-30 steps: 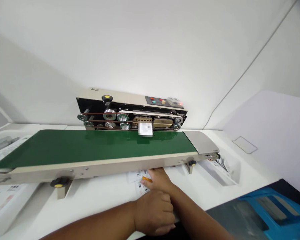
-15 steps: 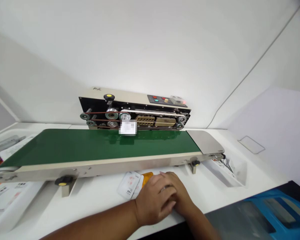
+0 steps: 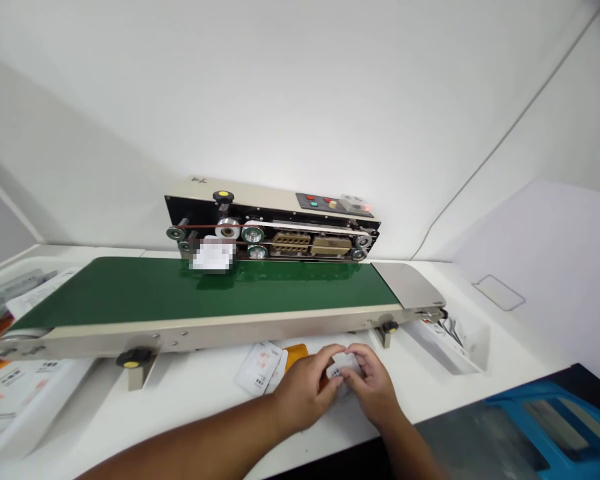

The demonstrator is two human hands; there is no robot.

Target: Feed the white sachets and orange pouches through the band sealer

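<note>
My left hand [image 3: 303, 393] and my right hand [image 3: 377, 387] meet over the front of the white table, both closed on a small white pouch [image 3: 345, 363]. Thumbs and fingertips pinch its upper edge; the fingers hide much of the rest. Just left of my left hand lie flat white printed pouches [image 3: 261, 367] and an orange pouch [image 3: 295, 355], partly covered by that hand. Beyond stands a band sealer [image 3: 260, 193] with a green conveyor belt [image 3: 145, 287]. Another white pouch [image 3: 213, 255], blurred out in part, hangs at the sealer's rollers over the belt.
A white bin [image 3: 55, 407] with printed and orange pouches stands front left. Under the belt's right end is a white tray [image 3: 473, 357] with dark-edged pouches. A wire frame [image 3: 499, 293] rests at the right, and a blue plastic stool [image 3: 525, 427] is below the table edge.
My hands, clasped together before, have parted somewhat, and the white pouch now shows between the fingertips. The pouch in the sealer has travelled left along the rollers.
</note>
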